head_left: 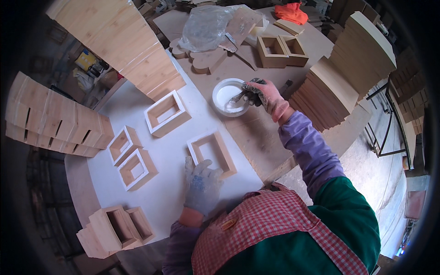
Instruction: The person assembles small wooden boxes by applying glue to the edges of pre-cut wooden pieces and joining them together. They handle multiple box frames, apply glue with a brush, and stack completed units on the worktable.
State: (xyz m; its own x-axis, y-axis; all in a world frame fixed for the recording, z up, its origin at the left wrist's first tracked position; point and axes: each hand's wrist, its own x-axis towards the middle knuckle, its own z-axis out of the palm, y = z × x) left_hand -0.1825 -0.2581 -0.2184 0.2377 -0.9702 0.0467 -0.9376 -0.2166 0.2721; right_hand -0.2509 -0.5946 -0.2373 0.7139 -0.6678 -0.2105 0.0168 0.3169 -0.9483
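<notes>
My right hand (266, 95), in a pink and dark glove, grips a brush (237, 97) whose tip dips into white paste or liquid in a round white bowl (215, 101). Nearer to me, my left hand (201, 185), in a pale grey glove, holds the near left side of a rectangular wooden frame (223, 155). White coating shows along part of this frame's upper rim. Another box frame with a white rim (170, 120) stands farther off. Two smaller white-rimmed boxes, one here (130, 143) and one nearer (143, 172), sit side by side to the left.
Tall wooden stacks rise at far left (123, 46) and left (59, 114); bare boxes (117, 229) sit near left. Board stacks (321, 91) stand right. Beyond the bowl lie a double-compartment box (286, 61), plastic bag (206, 27) and orange cloth (291, 13).
</notes>
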